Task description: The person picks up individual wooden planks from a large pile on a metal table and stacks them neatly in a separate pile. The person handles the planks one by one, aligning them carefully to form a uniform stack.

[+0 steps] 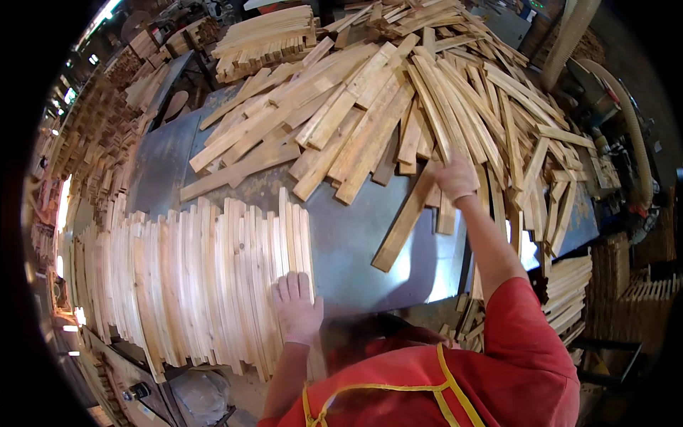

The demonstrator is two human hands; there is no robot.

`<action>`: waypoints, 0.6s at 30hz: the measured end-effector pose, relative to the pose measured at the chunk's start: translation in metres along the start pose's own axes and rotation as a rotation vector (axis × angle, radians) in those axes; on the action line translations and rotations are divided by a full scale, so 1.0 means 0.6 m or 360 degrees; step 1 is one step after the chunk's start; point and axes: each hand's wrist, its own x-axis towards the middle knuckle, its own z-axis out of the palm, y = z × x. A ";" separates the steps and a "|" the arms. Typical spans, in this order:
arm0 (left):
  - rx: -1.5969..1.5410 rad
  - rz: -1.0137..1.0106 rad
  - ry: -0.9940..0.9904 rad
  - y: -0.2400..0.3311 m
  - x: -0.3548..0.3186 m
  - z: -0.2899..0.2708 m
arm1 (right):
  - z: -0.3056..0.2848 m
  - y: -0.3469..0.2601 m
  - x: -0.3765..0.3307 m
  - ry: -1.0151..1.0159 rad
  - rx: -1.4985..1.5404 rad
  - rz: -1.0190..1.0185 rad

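Note:
My left hand (297, 313), in a pale glove, lies with fingers stretched over the right end of a row of light wooden slats (206, 270). These slats stand packed side by side on edge, their near ends uneven. My right hand (455, 176), gloved too, reaches forward into a loose heap of wooden slats (370, 135). Its fingers are curled at the upper end of one slat (404, 224), which slants toward me across the metal tabletop (348, 249). The fingertips are partly lost among the neighbouring slats.
A neat stack of boards (267, 39) stands behind the heap at the far left. More stacked slats (569, 292) sit low at the right. Ribbed hoses (569, 43) and machinery lie beyond the table's right side. A clear plastic bag (201, 393) is at the lower left.

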 end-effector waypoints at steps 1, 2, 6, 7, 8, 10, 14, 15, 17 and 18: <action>-0.0025 0.0022 0.0057 0.008 0.012 -0.014 | 0.001 0.072 0.046 0.0152 -0.0122 0.0049; -0.0060 0.0017 0.0047 0.006 0.013 -0.025 | -0.013 0.069 0.056 -0.0056 -0.0175 0.0314; -0.0083 -0.0017 -0.0009 0.005 0.016 -0.038 | -0.003 0.119 0.058 -0.0349 -0.0176 0.0365; -0.0102 0.0001 0.0019 0.001 0.022 -0.031 | 0.005 0.136 0.052 -0.0264 0.0030 0.0176; -0.0126 0.0027 0.0046 -0.004 0.024 -0.022 | 0.020 0.140 0.037 -0.0181 0.0243 -0.0008; -0.0085 -0.0014 0.0080 -0.009 0.016 -0.019 | 0.038 0.098 -0.018 -0.0144 0.0622 0.0001; -0.0115 -0.0045 0.0153 -0.010 0.004 -0.019 | 0.079 -0.001 -0.204 -0.0493 0.1716 0.0134; -0.0147 -0.0051 0.0154 -0.011 0.001 -0.026 | 0.083 -0.033 -0.259 -0.0667 0.1826 0.0176; -0.0303 -0.0132 0.0111 -0.019 -0.007 -0.027 | 0.095 -0.090 -0.374 -0.1063 0.1994 0.0292; -0.0384 -0.0172 0.0092 -0.020 -0.025 -0.024 | 0.095 -0.116 -0.427 -0.1266 0.2052 0.0357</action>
